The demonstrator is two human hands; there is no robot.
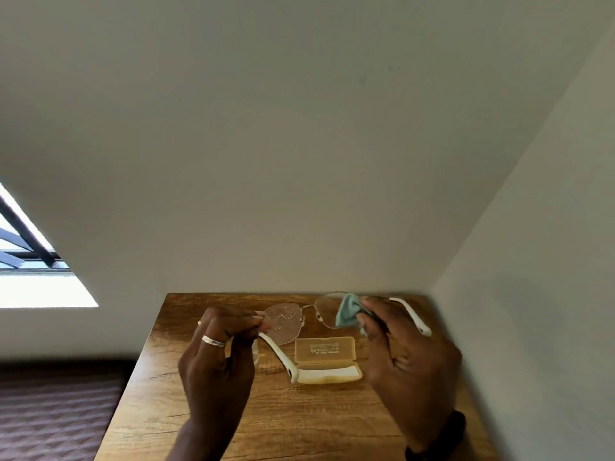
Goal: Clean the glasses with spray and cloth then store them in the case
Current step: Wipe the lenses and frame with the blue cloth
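Wiping is in hand: right fingers [368, 306] pinch the cloth [347, 314] on the clear lens [324, 309]; left fingers [248, 320] pinch the glasses [307, 307], mid-frame above the bench [146, 410]. Next, I judge, comes the droplet-speckled lens [284, 322].

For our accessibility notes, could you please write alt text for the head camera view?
A person holds glasses over a wooden table: the left hand pinches the droplet-covered lens side while the right hand presses a teal cloth on the other lens. An open case lies on the table beneath.
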